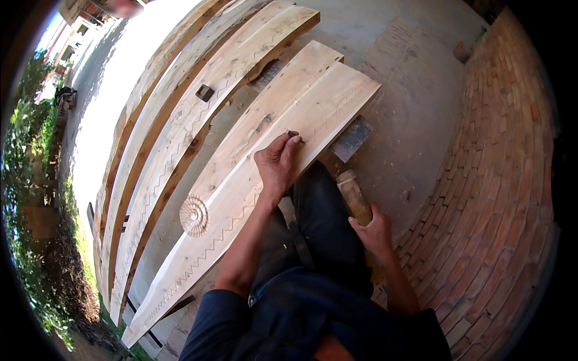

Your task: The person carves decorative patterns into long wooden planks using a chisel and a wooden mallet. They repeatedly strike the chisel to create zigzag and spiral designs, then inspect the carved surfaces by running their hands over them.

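My left hand [277, 163] rests on a long pale wooden plank [241, 198] and grips a small dark chisel [293, 135] whose tip touches the wood beside a carved zigzag line. A round carved rosette [194, 215] lies further down the plank. My right hand [374, 231] is off the plank, to the right by my knee. It holds a thick wooden mallet [353, 196] pointing up and away from me. My dark trousers and blue sleeves fill the lower middle.
Several more long planks [180, 114] with carved zigzags lie to the left, one with a small dark block [205, 92] on it. A grey block [351, 139] props the plank's far end. Concrete floor lies beyond, brick paving [500, 180] at right, and greenery at far left.
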{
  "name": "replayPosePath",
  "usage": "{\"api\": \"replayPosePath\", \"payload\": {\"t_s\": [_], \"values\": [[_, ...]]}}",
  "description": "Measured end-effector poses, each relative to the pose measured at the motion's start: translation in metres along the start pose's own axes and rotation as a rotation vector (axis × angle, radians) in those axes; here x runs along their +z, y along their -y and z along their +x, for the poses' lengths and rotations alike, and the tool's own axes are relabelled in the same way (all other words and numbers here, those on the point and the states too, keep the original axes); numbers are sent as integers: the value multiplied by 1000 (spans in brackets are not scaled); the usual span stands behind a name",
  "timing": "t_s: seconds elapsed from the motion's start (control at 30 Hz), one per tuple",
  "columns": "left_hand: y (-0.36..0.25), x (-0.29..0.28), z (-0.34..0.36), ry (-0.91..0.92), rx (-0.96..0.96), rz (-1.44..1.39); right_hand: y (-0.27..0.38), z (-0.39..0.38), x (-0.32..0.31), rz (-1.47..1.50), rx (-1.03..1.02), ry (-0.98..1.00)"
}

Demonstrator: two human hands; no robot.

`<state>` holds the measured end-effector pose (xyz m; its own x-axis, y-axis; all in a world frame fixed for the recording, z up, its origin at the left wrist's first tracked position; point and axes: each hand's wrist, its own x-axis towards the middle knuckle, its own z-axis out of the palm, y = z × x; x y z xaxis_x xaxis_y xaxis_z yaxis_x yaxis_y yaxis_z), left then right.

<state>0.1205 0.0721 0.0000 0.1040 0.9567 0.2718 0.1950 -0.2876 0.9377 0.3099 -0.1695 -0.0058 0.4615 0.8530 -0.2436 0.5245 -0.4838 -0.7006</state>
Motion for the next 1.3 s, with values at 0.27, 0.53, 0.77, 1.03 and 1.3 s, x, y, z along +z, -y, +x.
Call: {"api": "replayPosePath", "payload": {"t_s": [0.27, 0.53, 0.77, 1.03, 1.3], "values": [[-6, -2, 0, 95, 34, 227, -2, -1, 8, 14, -33, 11], [-3, -2, 1, 110, 61, 245, -4, 0, 12, 4, -58, 5], [-4, -1, 0, 119, 89, 309, -1, 1, 11, 7, -61, 22], [8, 7, -1, 68, 189, 268, 14, 18, -5, -129, -164, -58], [-1, -3, -2, 72, 205, 361, 158, 54, -96, 527, -604, -456]]}}
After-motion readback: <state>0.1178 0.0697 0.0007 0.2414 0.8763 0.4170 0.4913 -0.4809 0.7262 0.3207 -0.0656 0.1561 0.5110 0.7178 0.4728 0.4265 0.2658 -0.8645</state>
